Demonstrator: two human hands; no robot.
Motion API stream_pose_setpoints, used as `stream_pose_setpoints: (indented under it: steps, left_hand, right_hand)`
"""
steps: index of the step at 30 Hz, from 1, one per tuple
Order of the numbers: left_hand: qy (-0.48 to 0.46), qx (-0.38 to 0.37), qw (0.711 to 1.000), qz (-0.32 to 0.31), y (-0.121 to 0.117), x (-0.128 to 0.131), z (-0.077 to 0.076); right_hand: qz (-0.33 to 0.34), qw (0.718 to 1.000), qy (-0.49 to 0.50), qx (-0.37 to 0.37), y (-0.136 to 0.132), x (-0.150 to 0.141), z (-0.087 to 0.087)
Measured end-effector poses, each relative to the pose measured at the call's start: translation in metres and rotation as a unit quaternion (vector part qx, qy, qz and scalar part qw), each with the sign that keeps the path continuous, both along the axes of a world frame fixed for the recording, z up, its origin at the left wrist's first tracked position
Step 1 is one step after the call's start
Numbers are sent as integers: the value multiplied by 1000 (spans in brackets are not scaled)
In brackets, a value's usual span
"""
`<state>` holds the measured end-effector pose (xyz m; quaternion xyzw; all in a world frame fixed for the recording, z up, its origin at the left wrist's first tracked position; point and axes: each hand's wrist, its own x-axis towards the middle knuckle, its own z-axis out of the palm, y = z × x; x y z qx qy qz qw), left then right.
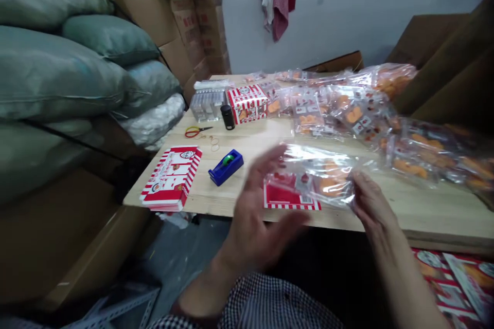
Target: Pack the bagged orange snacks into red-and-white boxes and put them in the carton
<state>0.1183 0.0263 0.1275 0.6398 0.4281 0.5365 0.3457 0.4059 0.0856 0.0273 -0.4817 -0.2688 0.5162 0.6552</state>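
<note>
A clear plastic bag [332, 179] with orange pieces inside is held up over the table's front edge. My right hand [372, 200] grips its right end between thumb and fingers. At the bag's left end is my left hand [257, 216], slightly blurred, its thumb and fingers spread wide; whether the fingertips touch the plastic I cannot tell. Under the bag lies a red-and-white printed piece of packaging [283, 200], partly covered by it. A blue tape dispenser [226, 167] with green tape sits to the left of my left hand.
On the wooden table [208, 198] are a stack of flat red-and-white cartons [172, 177], scissors [196, 131], a black bottle [227, 117], a printed box [247, 104] and clear containers [208, 103]. Many filled bags [351, 108] cover the back and right. Sacks [57, 72] are piled left.
</note>
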Motion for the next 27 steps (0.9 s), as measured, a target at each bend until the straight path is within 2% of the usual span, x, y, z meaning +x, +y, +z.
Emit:
stream_pose_setpoints:
  steps: [1, 2, 4, 5, 7, 9, 11, 12, 14, 16, 17, 18, 20, 23, 25, 27]
  left_hand:
    - [-5, -20, 999, 39, 18, -4, -9]
    - [-7, -66, 997, 39, 33, -9, -20]
    - [-55, -207, 976, -43, 49, -21, -45]
    - [-89, -269, 956, -79, 51, -28, -58]
    - [-159, -337, 924, -85, 44, -45, -76]
    - [-220, -339, 914, -5, 31, -65, -85]
    - [-262, -295, 912, 109, 19, -87, -87]
    - [-273, -261, 911, 166, 16, -96, -88]
    - [-269, -203, 908, 249, 12, -109, -92]
    - [-249, -187, 906, 286, 12, -113, -101]
    - [-241, -195, 906, 288, 13, -111, -107]
    - [-234, -205, 906, 286, 14, -108, -114]
    - [-213, -216, 909, 284, 17, -101, -127]
    - [-155, -214, 922, 284, 22, -97, -141]
    - [-117, -238, 931, 249, 24, -103, -146]
    - [-93, -285, 936, 184, 26, -112, -148]
  right_hand:
    - [32, 999, 6, -14, -8, -11, -1]
    - [65, 997, 11, -27, -14, -22, -2]
    - [124, 991, 11, -42, -22, -42, -4]
    - [148, 988, 1, -45, -23, -49, -5]
    - [187, 981, -51, -30, -20, -58, -4]
    - [236, 959, -156, 14, -10, -58, -4]
    - [291, 902, -311, 70, 3, -54, -6]
    - [318, 857, -396, 90, 11, -54, -9]
    - [364, 748, -545, 104, 26, -58, -22]
    - [398, 652, -638, 99, 39, -68, -41]
    - [411, 618, -664, 96, 43, -74, -51]
    - [417, 595, -680, 92, 47, -79, -61]
    - [418, 578, -695, 90, 52, -87, -77]
    - [393, 591, -697, 103, 52, -88, -90]
    - [376, 601, -696, 117, 49, -86, -93]
    - [365, 608, -693, 128, 44, -84, -93]
